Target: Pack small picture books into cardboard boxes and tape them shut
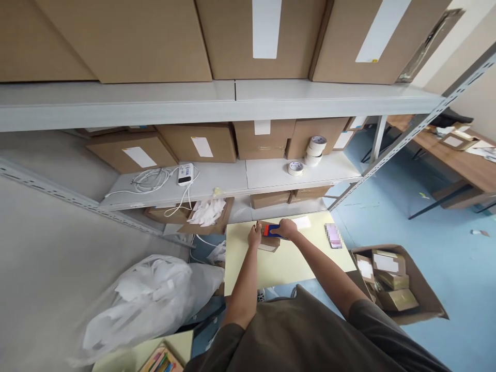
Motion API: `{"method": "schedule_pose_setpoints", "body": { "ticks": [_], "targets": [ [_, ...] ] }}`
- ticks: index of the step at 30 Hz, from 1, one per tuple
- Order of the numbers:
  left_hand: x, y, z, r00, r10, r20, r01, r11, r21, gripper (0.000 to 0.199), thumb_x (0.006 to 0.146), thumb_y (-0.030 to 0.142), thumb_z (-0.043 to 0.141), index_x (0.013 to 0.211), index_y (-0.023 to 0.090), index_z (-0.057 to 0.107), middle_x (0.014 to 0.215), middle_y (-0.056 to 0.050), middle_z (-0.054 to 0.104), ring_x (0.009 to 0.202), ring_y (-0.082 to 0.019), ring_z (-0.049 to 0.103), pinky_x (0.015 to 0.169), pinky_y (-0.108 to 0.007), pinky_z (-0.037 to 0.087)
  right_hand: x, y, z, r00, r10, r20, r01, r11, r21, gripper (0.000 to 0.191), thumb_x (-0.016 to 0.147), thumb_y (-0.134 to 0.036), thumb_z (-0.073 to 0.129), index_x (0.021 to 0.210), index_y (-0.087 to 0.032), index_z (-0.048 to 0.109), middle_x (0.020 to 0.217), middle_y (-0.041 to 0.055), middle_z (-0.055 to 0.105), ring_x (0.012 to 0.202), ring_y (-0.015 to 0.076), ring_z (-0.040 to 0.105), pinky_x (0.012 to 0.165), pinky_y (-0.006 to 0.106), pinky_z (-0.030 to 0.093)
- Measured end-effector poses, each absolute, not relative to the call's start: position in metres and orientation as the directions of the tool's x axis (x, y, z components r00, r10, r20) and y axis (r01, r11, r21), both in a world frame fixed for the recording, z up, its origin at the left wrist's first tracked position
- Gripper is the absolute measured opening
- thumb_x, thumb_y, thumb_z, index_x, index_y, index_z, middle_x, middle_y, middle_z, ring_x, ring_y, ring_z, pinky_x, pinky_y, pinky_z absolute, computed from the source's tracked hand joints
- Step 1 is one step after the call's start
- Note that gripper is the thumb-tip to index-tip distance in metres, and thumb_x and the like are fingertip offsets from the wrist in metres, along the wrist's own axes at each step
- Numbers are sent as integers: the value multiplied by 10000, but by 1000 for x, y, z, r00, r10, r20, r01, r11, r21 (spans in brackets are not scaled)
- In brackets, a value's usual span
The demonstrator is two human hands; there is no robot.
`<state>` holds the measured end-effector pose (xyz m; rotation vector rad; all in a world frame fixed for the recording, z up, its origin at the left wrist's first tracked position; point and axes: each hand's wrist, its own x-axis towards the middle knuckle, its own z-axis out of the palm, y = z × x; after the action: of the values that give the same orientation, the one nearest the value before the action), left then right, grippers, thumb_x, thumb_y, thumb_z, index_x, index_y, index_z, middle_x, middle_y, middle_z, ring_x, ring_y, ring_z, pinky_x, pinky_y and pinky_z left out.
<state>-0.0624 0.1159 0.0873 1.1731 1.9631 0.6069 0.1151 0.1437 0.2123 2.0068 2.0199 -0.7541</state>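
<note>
My left hand (pixel 254 235) is closed on the left end of a small cardboard box (pixel 268 244) on the pale yellow table (pixel 248 271). In my right hand (pixel 287 228) is a blue and red tape dispenser (pixel 272 230), held over the top of the box. The dispenser hides part of the box, and whether it touches the cardboard I cannot tell. Behind my right hand lies a white sheet of paper (pixel 301 222). Further right on the table is a pinkish printed item (pixel 334 235), partly blurred out.
A metal shelf (pixel 217 178) behind the table holds cardboard boxes, rolls of tape (pixel 295 168) and a white power strip (pixel 186 174) with cables. On the right stands an open carton (pixel 422 279) of small boxes. A large white plastic bag (pixel 155 299) bulges at left.
</note>
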Motion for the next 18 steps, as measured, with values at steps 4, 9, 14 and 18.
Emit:
{"method": "schedule_pose_setpoints", "body": {
  "ticks": [4,9,14,18],
  "targets": [
    [-37,112,89,-276,876,-396,549,482,683,654,1068,647,270,1273,217,718,1201,-144,799,1117,-306,742,882,-367,539,139,140,215,-44,875,-481,972,-74,-224,558,782,-676,795,1041,-182,805,1103,162,795,1005,303,749,750,303,517],
    [-5,109,94,-339,863,-375,603,505,618,665,1068,650,246,1309,225,698,1185,-153,796,1070,-320,748,868,-386,535,209,128,224,-29,867,-498,967,-101,-232,528,783,-690,797,963,-193,806,1013,129,799,895,268,738,669,282,468],
    [0,114,96,-347,878,-330,620,479,622,695,1057,679,262,1286,205,715,1150,-167,801,1057,-323,745,887,-385,531,296,106,230,96,859,-503,972,-190,-139,484,812,-604,830,902,-130,797,973,178,785,843,269,700,694,323,465],
    [2,114,97,-362,874,-324,641,485,595,685,1064,656,270,1305,190,711,1177,-181,791,1087,-341,736,886,-391,529,298,104,213,136,859,-493,968,-221,-119,500,785,-558,861,989,-108,790,1001,203,782,897,305,708,730,342,498]
  ]
}}
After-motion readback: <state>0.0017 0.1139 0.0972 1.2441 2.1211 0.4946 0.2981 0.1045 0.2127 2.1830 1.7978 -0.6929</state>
